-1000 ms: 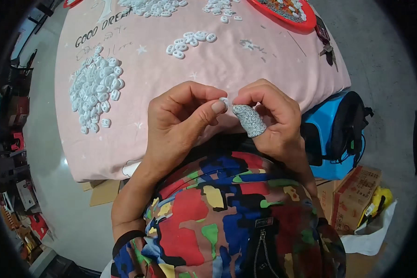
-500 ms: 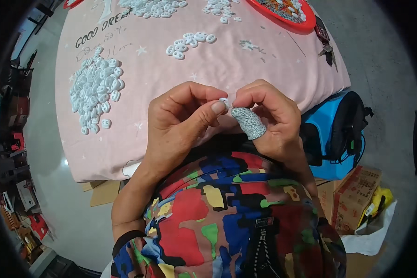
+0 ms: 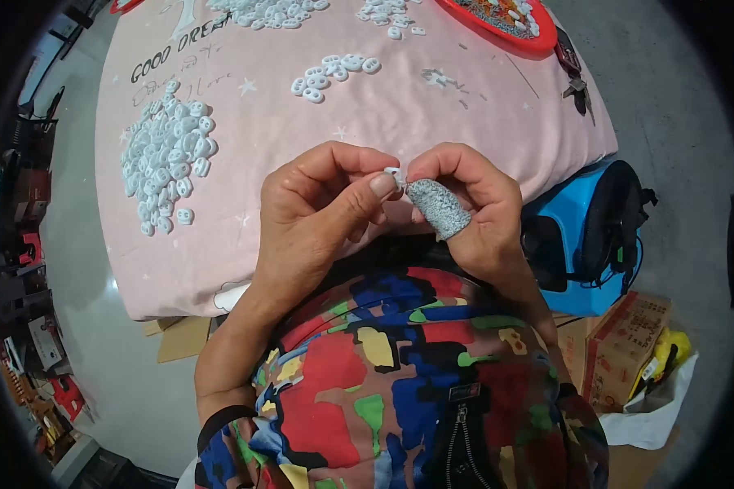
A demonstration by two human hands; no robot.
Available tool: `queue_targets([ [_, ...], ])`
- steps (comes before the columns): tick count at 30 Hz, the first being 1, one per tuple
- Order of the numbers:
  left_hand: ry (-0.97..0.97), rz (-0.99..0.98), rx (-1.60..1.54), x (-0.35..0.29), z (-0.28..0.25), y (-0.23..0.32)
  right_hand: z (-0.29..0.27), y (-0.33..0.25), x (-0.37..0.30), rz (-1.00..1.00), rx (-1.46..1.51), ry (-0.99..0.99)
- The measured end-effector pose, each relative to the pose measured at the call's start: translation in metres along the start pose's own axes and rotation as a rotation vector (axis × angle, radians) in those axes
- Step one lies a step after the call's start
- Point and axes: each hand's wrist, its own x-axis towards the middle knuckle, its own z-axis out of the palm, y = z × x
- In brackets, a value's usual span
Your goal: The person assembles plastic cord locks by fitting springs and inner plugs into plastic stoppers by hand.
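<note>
Both my hands meet above the near edge of a table draped in a pink cloth [image 3: 400,114]. My left hand [image 3: 322,212] pinches a small white plastic piece [image 3: 393,173] between thumb and forefinger. My right hand [image 3: 473,208] grips the same piece from the other side; its thumb wears a grey knitted finger cot [image 3: 439,208]. A large heap of similar white pieces [image 3: 167,151] lies on the cloth to the left. A small cluster of white pieces [image 3: 334,73] lies further back, with more at the far edge.
A red tray [image 3: 506,18] sits at the far right of the table. A blue and black bag [image 3: 595,236] stands on the floor to the right, beside cardboard boxes [image 3: 620,350] and a white bag [image 3: 656,407]. Clutter lines the left wall.
</note>
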Motion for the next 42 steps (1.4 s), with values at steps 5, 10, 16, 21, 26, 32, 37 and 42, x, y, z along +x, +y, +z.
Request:
queue_targets([
  [5, -0.005, 0.029, 0.024, 0.0001, -0.0008, -0.0016, 0.0028, -0.0004, -0.0002, -0.011, 0.004, 0.016],
  [10, 0.008, 0.032, 0.037, -0.0004, -0.0007, -0.0008, 0.0021, -0.0036, -0.0009, 0.048, 0.043, 0.049],
  [16, -0.002, 0.054, 0.05, -0.0002, 0.0009, -0.0011, 0.0023, -0.0028, -0.0015, 0.025, 0.031, 0.033],
  [21, 0.007, 0.048, 0.066, -0.0007, -0.0009, -0.0017, 0.0031, -0.0003, -0.0016, 0.004, 0.025, 0.042],
  [26, 0.013, 0.06, 0.057, -0.001, 0.0002, -0.0022, 0.0075, -0.0004, -0.001, 0.017, 0.029, 0.065],
  [32, 0.025, 0.055, 0.045, -0.0008, -0.0002, -0.0013, 0.0083, -0.001, -0.0015, 0.032, -0.003, 0.089],
  [37, 0.032, 0.053, 0.055, -0.0021, 0.0, -0.0007, 0.0062, 0.0031, -0.0006, -0.019, 0.013, 0.049],
  [42, 0.018, 0.058, 0.065, -0.0011, -0.0005, -0.0015, 0.006, 0.0008, -0.0009, -0.021, -0.01, 0.062],
])
